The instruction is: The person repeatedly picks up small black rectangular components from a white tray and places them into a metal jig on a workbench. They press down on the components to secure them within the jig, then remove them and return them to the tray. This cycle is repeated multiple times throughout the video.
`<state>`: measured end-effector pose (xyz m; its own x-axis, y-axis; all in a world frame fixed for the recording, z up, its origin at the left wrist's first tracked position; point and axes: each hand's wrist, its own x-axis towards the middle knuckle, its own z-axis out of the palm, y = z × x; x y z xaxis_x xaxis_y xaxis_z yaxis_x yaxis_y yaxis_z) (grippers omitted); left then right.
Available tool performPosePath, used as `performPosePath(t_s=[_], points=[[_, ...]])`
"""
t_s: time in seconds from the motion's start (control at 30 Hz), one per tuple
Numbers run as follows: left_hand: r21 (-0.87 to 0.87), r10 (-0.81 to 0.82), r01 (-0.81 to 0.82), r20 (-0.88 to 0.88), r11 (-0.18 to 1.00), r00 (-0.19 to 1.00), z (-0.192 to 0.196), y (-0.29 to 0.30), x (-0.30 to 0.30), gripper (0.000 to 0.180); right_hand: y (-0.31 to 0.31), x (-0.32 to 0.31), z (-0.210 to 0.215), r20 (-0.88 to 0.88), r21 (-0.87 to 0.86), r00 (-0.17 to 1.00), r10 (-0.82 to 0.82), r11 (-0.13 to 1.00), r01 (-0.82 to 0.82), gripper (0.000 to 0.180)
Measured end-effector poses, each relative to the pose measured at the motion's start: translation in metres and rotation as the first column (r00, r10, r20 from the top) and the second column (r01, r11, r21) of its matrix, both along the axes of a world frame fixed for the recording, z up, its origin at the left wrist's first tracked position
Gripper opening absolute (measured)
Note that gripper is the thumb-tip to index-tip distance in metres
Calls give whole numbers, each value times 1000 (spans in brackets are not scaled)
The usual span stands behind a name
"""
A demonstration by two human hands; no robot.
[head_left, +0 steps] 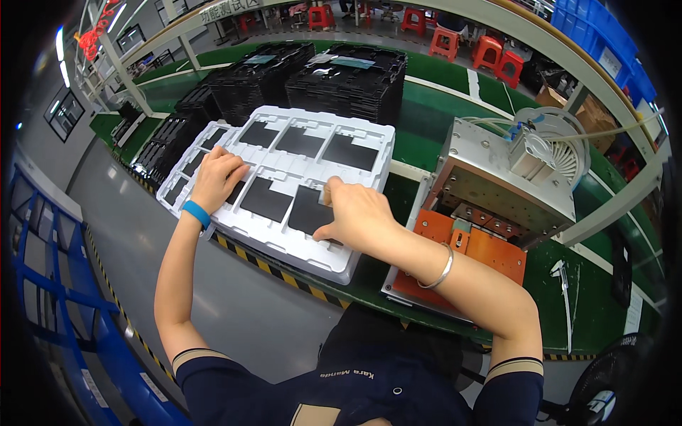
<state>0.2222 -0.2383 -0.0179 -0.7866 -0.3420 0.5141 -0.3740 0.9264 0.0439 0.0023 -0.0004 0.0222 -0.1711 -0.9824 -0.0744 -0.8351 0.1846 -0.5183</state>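
Observation:
A white moulded tray (284,170) lies before me, its shallow pockets holding several thin black sheets (352,152). Over its left-middle part is my left hand (217,177), fingers curled and close together above a partly covered black sheet; whatever is under the fingertips is hidden. My right hand (361,215) reaches to a black sheet (305,211) in the near row, forefinger at its upper right and thumb at its lower right edge. That sheet lies in or just over its pocket; I cannot tell which. Another black sheet (267,199) lies between my hands.
Behind the tray stand stacks of black trays (348,82). A metal press fixture (508,170) with an orange base (490,259) is close on the right, beside my right forearm. Calipers (563,284) lie further right, near a black fan (611,376). Blue racks (64,284) stand at left.

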Motion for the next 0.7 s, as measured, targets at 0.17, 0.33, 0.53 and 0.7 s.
performPosePath(t_s=[0.17, 0.33, 0.53, 0.7], points=[[-157, -37, 44, 43, 987, 998, 7, -5, -8, 34, 37, -17, 4, 306, -448, 949, 81, 892, 68, 38], [-238, -101, 78, -85, 968, 991, 50, 8, -14, 39, 151, -62, 15, 310, -482, 950, -47, 853, 199, 37], [18, -377, 378, -44, 926, 925, 44, 51, -132, 45, 268, -109, -21, 741, -4, 543, -394, 807, 591, 34], [-63, -243, 250, 101, 966, 965, 12, 55, -167, 39, 250, -99, -39, 251, -277, 845, -472, 802, 530, 27]])
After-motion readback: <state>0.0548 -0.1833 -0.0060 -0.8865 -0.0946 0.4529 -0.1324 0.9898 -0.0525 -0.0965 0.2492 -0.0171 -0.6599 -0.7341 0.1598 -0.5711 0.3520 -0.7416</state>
